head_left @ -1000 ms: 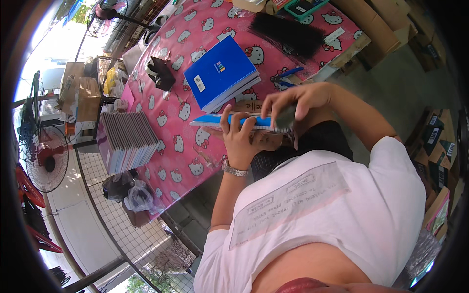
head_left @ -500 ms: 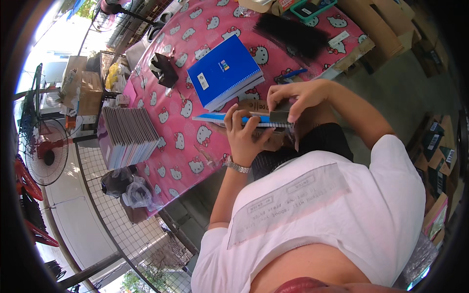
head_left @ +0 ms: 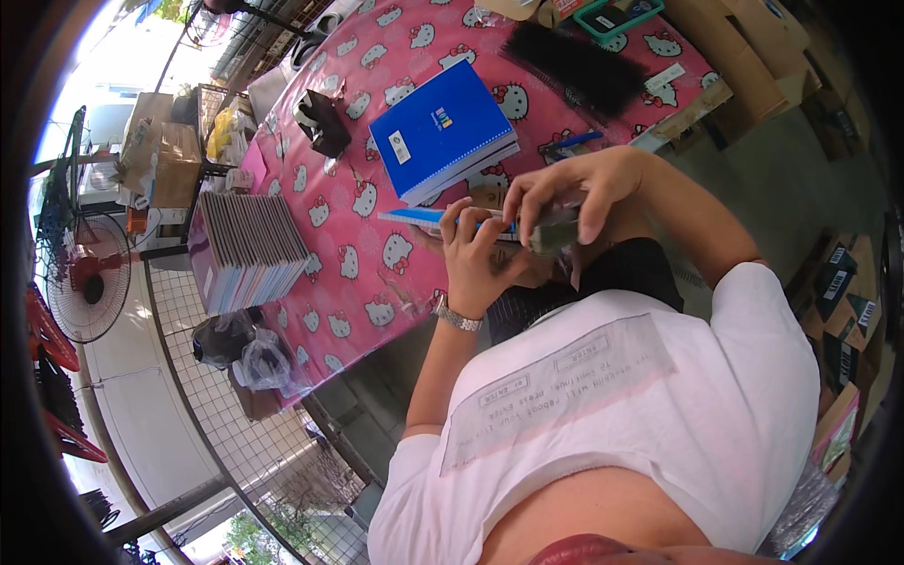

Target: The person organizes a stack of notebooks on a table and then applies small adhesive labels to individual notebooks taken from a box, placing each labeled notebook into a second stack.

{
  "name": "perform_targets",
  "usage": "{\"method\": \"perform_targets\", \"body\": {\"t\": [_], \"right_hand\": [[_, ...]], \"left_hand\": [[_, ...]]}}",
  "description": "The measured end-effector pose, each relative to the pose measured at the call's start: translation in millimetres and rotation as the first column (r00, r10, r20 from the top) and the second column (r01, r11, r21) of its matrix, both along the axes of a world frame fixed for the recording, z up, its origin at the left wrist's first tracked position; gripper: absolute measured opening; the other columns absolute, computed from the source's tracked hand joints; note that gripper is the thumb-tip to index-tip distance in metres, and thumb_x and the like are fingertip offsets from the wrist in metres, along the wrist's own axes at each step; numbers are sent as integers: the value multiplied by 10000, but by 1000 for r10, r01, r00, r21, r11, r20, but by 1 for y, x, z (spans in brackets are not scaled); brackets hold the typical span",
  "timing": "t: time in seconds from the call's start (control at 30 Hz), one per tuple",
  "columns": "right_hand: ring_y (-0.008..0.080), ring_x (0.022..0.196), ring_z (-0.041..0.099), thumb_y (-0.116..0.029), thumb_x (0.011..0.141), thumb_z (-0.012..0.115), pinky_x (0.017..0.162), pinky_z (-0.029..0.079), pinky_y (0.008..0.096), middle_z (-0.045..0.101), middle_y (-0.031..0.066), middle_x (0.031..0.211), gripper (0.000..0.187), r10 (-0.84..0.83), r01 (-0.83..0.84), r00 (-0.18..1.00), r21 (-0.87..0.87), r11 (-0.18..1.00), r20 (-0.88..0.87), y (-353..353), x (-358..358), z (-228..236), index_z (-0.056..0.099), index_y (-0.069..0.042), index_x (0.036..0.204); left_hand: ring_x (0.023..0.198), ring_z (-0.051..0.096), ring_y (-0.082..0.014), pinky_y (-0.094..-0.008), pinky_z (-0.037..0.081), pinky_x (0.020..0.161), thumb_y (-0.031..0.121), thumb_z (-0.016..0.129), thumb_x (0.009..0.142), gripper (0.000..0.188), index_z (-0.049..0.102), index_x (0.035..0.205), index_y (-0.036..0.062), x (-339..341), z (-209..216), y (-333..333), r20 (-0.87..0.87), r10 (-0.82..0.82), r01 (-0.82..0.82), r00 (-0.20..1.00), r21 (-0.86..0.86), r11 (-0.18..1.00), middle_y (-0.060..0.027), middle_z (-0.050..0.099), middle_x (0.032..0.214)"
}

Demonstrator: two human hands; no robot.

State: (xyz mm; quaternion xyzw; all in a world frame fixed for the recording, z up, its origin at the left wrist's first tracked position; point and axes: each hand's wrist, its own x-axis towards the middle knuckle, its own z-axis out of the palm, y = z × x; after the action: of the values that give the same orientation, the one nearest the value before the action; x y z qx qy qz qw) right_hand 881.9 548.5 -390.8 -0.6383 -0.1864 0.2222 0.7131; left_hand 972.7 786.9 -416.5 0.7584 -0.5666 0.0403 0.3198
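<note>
From the head camera, the left hand (head_left: 480,259) sits just above centre, its fingers curled around the near end of a thin blue notebook (head_left: 414,217) that sticks out toward nine o'clock over the edge of the pink cartoon-cat tablecloth (head_left: 353,264). A metal wristwatch (head_left: 457,315) circles that wrist. The right hand (head_left: 574,188) arches over from three o'clock, fingers bent down onto a small dark, shiny object (head_left: 554,231) pressed against the notebook's right end; what this object is cannot be made out. Both hands are closed in a grip, the left on the notebook, the right on the dark piece and the book's edge.

The notebook looks light, thin and flexible, so it would likely sag if held by one corner; a pinch along the spine or a flat support under the cover seems the safer hold. Its glossy cover may be somewhat slippery.

At twelve o'clock from the hands lies a thicker blue spiral notebook (head_left: 443,130), flat on the cloth. Toward ten o'clock stands a stack of notebooks (head_left: 245,252), spines up, near the table's edge. A black tape dispenser (head_left: 322,121) sits at eleven o'clock, a black brush-like bundle (head_left: 579,66) at one o'clock, with a blue pen (head_left: 573,141) just below it. Cardboard boxes (head_left: 734,38) fill the upper right, and a red fan (head_left: 80,278) stands at nine o'clock.
</note>
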Motion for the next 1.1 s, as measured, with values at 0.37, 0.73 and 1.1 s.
{"method": "perform_targets", "body": {"t": [0.37,0.73,1.1], "right_hand": [[244,1178,498,-316,645,826,993,388,347,507,109,1284,583,95,-97,995,95,991,22,-1,9,6,691,-120,1177],[247,1156,508,-255,631,806,1015,379,340,551,118,1178,563,-43,67,996,-329,942,80,-4,47,3,685,-55,1144],[221,1208,461,-315,611,841,997,384,325,451,84,1238,593,42,42,987,-500,865,155,0,60,0,681,-71,1127]], "left_hand": [[1131,500,-364,-474,415,955,194,841,564,421,633,913,85,3,-3,-3,-39,2,-5,999,-71,997,-90,599,999],[1095,492,-333,-471,417,912,200,850,559,414,653,911,110,42,2,15,46,84,-82,995,-33,996,-70,593,978],[1022,511,-325,-441,442,854,187,843,541,404,660,889,96,48,2,10,38,38,-35,999,-72,997,-74,594,942]]}}
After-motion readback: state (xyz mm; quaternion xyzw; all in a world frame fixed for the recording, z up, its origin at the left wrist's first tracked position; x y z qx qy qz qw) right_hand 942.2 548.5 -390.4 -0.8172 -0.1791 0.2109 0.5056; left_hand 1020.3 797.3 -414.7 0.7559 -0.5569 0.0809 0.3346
